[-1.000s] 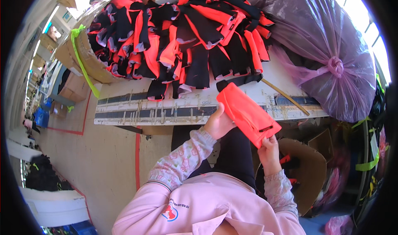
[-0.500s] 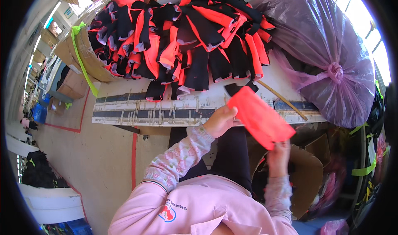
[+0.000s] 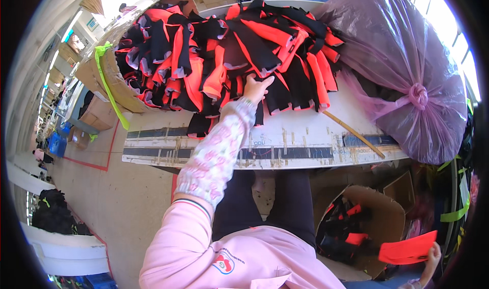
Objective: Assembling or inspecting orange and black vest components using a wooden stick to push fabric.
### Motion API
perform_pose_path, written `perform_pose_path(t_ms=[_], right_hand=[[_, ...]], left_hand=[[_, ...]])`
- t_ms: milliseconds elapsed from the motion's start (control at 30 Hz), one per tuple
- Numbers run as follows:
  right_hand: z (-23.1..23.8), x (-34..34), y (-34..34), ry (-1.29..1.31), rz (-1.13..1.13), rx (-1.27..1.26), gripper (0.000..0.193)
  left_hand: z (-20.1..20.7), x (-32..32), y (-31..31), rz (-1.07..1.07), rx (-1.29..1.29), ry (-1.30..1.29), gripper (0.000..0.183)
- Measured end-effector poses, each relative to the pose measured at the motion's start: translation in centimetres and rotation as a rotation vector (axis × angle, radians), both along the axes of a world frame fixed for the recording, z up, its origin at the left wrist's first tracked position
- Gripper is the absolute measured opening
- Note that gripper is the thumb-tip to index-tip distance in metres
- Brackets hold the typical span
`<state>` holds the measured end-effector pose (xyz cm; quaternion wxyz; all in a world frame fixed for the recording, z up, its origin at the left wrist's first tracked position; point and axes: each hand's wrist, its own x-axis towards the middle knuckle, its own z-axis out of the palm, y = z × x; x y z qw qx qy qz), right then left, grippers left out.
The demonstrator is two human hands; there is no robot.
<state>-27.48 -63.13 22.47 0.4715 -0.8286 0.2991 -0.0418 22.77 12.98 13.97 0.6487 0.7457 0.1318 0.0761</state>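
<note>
**Everything Arranged Around the Worktable**

The worktable [image 3: 305, 141] runs across the middle, and on it sits the heap of fabric pieces [image 3: 229, 49], spread over its far side. The left hand [image 3: 256, 87] rests on the heap's near edge. To the right of the heap, on the table's right end, stands the tied plastic bag [image 3: 402, 70]. A wooden stick [image 3: 354, 134] lies on the table in front of the bag. Left of the heap, a cardboard box [image 3: 114, 83] stands at the table's left end. Below the table's near edge, to the right, sits an open cardboard carton [image 3: 377, 212] with fabric pieces inside. The right hand [image 3: 432, 256] holds a folded fabric piece [image 3: 407, 248] just right of that carton.
</note>
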Motion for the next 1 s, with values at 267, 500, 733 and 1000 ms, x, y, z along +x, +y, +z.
perform_pose_path(t_ms=[267,500,733,1000], right_hand=[[-5.5,12.4,17.8,0.062,0.279,-0.081,0.036],[-6.1,25.8,39.5,-0.248,0.720,0.169,0.064],[-12.2,27.0,49.7,-0.317,0.948,-0.143,0.059],[-13.8,27.1,51.3,-0.318,0.712,-0.145,0.047]], left_hand=[[-0.1,0.5,-1.4,0.015,-0.534,-0.065,0.032],[-5.0,-18.9,-8.6,-0.293,-0.529,0.008,0.028],[-9.4,-25.4,-10.2,-0.319,-0.620,0.468,0.027],[-11.5,-26.1,-10.7,-0.375,-0.849,0.464,0.030]])
